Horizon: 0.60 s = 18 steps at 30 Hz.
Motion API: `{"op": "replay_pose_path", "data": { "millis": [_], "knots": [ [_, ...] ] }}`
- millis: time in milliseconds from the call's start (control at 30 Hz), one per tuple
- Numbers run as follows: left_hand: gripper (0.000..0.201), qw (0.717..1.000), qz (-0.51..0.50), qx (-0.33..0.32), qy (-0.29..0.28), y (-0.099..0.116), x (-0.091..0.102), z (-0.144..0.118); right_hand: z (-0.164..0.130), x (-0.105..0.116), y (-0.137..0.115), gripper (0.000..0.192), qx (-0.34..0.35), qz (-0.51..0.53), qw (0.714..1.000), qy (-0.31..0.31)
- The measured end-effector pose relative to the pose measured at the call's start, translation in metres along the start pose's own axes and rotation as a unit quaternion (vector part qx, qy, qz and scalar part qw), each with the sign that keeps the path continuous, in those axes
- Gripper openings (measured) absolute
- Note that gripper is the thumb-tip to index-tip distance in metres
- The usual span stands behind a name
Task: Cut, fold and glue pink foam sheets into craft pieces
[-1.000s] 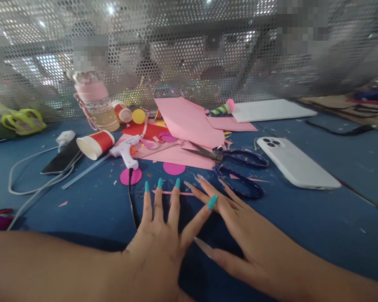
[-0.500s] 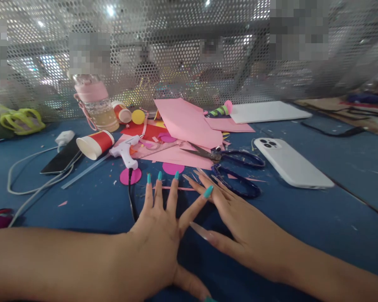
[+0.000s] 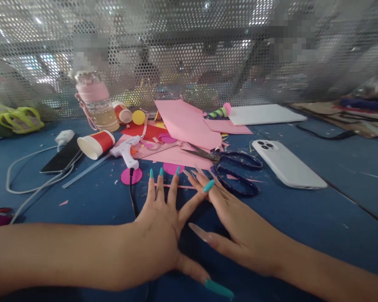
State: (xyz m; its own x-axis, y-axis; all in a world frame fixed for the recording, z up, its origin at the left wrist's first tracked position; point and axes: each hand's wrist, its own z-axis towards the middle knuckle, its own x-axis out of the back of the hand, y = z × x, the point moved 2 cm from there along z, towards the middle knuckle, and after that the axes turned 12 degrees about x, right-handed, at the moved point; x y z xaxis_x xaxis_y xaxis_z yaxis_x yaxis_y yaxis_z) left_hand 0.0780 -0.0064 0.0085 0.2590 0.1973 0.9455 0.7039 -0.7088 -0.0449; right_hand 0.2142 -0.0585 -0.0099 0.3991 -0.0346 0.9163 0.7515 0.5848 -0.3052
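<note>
Palm down over the blue tabletop (image 3: 101,209), my left hand (image 3: 164,228) has teal nails and widely spread fingers. It holds nothing. Its index finger lies across the fingers of my right hand (image 3: 236,220), which is flat, empty and has pale, clear-looking nails. Just beyond the right fingertips are scissors (image 3: 239,157) with dark blue handles, blades on pink paper. A white glue gun (image 3: 126,152) lies beyond the left fingers, its black cord running back toward that hand. Magenta paper circles (image 3: 131,176) and a thin pink strip (image 3: 187,187) are close to the fingertips.
Pink paper sheets (image 3: 185,121) and scraps spread ahead. On the left are a paper cup (image 3: 96,144), a black phone (image 3: 61,157) with a white cable, and a bottle (image 3: 96,100). A white phone (image 3: 288,163) lies right. A perforated metal screen (image 3: 189,54) closes the back.
My left thumb has stretched further out to the right, so its whole teal nail now shows. The view has shifted slightly. Both hands otherwise stay in place, and the objects lie as before.
</note>
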Motion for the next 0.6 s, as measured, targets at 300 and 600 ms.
{"op": "replay_pose_path", "data": {
  "millis": [300, 600],
  "knots": [
    [0.111, 1.0, 0.015, -0.006, 0.0, 0.007, -0.006, -0.014, 0.005, -0.003, -0.008, 0.081, 0.038, -0.034, 0.999, -0.007],
    [0.091, 1.0, 0.009, -0.017, 0.018, 0.01, -0.016, -0.013, 0.006, -0.005, -0.014, 0.082, 0.035, -0.031, 0.999, 0.017]
  ]
}}
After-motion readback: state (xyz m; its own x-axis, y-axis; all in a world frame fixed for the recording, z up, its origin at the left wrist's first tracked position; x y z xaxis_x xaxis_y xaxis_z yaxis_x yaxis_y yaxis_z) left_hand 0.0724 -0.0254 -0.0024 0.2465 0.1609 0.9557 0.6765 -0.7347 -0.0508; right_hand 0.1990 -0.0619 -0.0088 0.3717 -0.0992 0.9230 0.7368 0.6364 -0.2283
